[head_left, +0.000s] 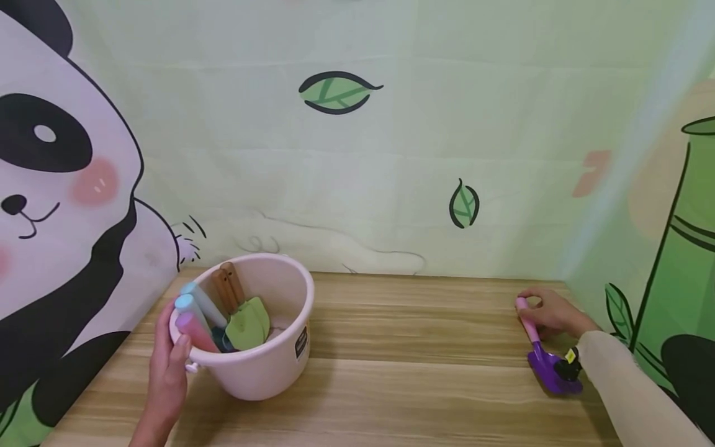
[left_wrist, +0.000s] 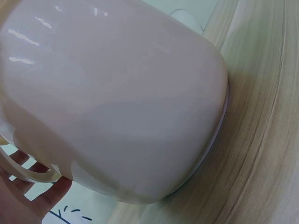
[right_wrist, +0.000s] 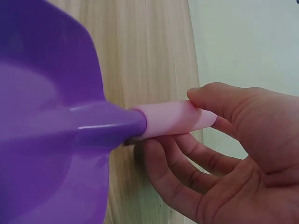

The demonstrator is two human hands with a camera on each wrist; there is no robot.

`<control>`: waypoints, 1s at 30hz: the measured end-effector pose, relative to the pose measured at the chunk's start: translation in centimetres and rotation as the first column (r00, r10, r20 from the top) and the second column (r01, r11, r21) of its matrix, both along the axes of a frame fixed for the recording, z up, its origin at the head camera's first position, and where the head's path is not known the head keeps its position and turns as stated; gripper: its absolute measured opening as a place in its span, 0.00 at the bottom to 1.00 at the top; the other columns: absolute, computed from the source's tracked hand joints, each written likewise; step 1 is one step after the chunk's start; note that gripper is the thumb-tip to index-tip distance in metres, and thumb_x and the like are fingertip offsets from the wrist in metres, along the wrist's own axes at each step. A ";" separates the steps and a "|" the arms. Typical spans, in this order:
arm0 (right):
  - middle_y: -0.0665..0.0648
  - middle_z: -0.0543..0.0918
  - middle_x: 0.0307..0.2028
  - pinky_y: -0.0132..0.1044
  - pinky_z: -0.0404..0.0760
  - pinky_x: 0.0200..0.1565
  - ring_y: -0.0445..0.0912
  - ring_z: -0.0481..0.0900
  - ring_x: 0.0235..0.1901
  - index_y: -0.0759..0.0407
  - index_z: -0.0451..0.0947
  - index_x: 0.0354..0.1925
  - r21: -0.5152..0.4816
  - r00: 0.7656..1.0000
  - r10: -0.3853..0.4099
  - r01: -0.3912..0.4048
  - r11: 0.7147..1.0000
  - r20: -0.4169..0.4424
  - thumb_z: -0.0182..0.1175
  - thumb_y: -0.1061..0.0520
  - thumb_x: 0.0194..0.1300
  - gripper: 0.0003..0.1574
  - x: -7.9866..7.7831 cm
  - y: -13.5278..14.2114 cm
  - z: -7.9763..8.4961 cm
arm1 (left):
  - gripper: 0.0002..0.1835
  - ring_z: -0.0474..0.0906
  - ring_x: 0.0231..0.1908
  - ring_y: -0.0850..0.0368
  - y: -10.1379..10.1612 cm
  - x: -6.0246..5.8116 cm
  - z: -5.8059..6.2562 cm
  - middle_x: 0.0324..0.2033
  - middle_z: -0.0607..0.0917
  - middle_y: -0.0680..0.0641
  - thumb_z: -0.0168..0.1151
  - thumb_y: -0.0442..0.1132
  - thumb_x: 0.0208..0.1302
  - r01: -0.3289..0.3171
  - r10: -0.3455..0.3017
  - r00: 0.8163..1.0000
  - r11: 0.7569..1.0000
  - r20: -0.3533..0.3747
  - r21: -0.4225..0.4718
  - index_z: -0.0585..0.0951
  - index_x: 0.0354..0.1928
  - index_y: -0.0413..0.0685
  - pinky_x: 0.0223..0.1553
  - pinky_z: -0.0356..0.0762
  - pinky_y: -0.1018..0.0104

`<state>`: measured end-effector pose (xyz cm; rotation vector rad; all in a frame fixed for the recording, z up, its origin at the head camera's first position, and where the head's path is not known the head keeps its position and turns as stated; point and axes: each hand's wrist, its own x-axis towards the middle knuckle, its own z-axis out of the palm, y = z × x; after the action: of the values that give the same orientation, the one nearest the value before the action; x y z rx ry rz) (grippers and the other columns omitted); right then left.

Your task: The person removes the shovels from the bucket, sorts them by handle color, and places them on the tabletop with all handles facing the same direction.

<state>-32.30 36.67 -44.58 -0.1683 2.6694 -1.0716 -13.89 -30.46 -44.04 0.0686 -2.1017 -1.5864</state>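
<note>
A pale pink bucket (head_left: 262, 372) stands at the left of the wooden table. My left hand (head_left: 170, 366) grips its rim on the left side, and the left wrist view shows the fingers (left_wrist: 52, 196) by the bucket's handle (left_wrist: 28, 173). Inside lean several tools: two with wooden handles (head_left: 228, 287), two with light blue handles (head_left: 192, 307), one with a pink handle (head_left: 195, 332), and a green blade (head_left: 249, 324). Far to the right, my right hand (head_left: 550, 311) pinches the pink grip of a purple toy shovel (right_wrist: 51, 116) between thumb and fingers. The shovel's blade points toward me.
The wood-grain table (head_left: 413, 385) spans between the two hands. Behind it hangs a pale green cloth (head_left: 391, 186) printed with leaves, with a panda (head_left: 67, 205) at the left and bamboo (head_left: 681, 267) at the right. A small dark device sits on my right wrist.
</note>
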 end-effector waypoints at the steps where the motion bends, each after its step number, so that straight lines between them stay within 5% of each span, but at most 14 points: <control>1: 0.72 0.76 0.41 0.49 0.87 0.31 0.52 0.82 0.30 0.75 0.61 0.67 0.000 1.000 0.002 -0.002 1.000 0.002 0.61 0.58 0.71 0.35 0.0 0.0 0.0 | 0.31 0.62 0.61 0.58 0.0 0.0 0.0 0.67 0.63 0.58 0.40 0.43 0.79 0.001 -0.001 1.000 1.000 -0.004 0.003 0.53 0.81 0.64 0.54 0.68 0.82; 21: 0.72 0.76 0.43 0.48 0.87 0.33 0.53 0.81 0.35 0.72 0.58 0.70 0.049 0.999 -0.001 -0.001 0.999 0.038 0.59 0.55 0.74 0.37 0.1 -0.2 0.5 | 0.31 0.62 0.61 0.58 -0.1 -0.1 0.1 0.68 0.63 0.57 0.40 0.43 0.78 0.022 -0.022 1.000 1.000 -0.015 0.009 0.53 0.81 0.63 0.54 0.68 0.82; 30: 0.69 0.76 0.38 0.49 0.86 0.31 0.51 0.80 0.29 0.75 0.57 0.69 0.061 0.998 0.063 -0.064 0.996 0.020 0.60 0.59 0.71 0.37 0.2 -0.4 1.4 | 0.31 0.63 0.60 0.57 0.1 0.1 0.1 0.66 0.64 0.57 0.41 0.42 0.78 0.016 -0.016 0.999 1.000 -0.043 0.005 0.55 0.81 0.61 0.54 0.67 0.82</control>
<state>-32.14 36.25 -43.19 -0.2294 2.6579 -0.9663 -13.82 -30.40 -43.97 0.0189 -2.0703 -1.5888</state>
